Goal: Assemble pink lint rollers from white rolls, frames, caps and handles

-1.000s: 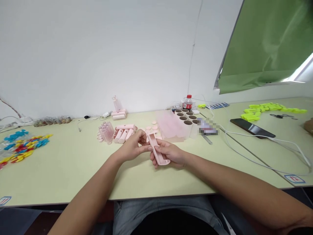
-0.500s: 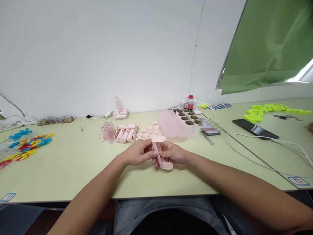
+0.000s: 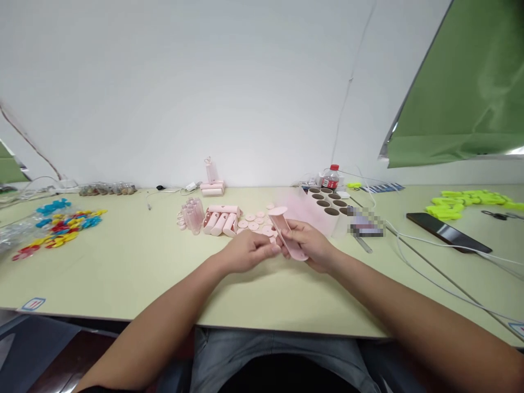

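My right hand [image 3: 309, 243] is closed on a pale pink open-sided plastic holder [image 3: 286, 232] with rounded flat ends, which leans over the table. My left hand [image 3: 245, 251] is close to the holder's left side, thumb pointing at it and fingers bent together. Whatever is between its fingertips, if anything, is hidden. Just behind the hands lie several flat pink discs [image 3: 254, 225]. Left of these are several pink half-cylinder shells [image 3: 220, 222] and a cluster of clear pink tubes [image 3: 192, 215].
Right of the discs stands a box-like block of round brown-rimmed tubes [image 3: 323, 203]. A cola bottle [image 3: 331, 178], a black phone [image 3: 448, 232] and white cables [image 3: 413, 267] are farther right. Colourful plastic pieces [image 3: 65, 226] lie left. A finished-looking pink stand [image 3: 212, 188] is by the wall.
My left thumb has come off the front of the pink holder. My right hand now holds it, tilted more to the left and farther from the table's front edge. The view has shifted left.
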Available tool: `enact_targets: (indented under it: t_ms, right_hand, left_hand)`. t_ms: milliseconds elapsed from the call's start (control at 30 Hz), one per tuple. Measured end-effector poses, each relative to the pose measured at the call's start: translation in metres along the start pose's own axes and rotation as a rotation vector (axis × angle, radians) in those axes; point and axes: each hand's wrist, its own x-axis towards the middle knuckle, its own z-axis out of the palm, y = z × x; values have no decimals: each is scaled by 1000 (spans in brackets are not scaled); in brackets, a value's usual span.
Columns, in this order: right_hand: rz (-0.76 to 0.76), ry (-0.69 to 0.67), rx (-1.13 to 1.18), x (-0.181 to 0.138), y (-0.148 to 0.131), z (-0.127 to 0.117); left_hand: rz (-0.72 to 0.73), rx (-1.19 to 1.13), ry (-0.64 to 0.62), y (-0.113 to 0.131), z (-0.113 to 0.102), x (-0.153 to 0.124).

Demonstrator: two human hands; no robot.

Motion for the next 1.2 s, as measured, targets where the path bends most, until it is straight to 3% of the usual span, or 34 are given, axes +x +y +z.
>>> enact_targets:
  t_ms: [100, 200, 333, 433, 467, 733, 1200]
  right_hand:
    - [18, 144, -187, 14, -24, 6]
    - [-32, 220, -502, 38, -44, 17]
    - [-179, 108, -890, 81, -53, 37]
    - [-320, 88, -1402, 114, -45, 52]
    - [-327, 76, -1474, 123, -42, 57]
    - [-249, 29, -1608, 165, -17, 80]
    - [-245, 27, -1652, 172, -1, 85]
  left_hand:
    - [57, 26, -170, 2, 10, 1]
    - [16, 74, -219, 1, 15, 2]
    - [-10, 95, -214, -2, 12, 3]
    - [-18, 98, -215, -2, 10, 3]
    - [-24, 98, -220, -1, 10, 3]
    - [-43, 113, -263, 2, 12, 3]
    - [16, 87, -239, 0, 14, 6]
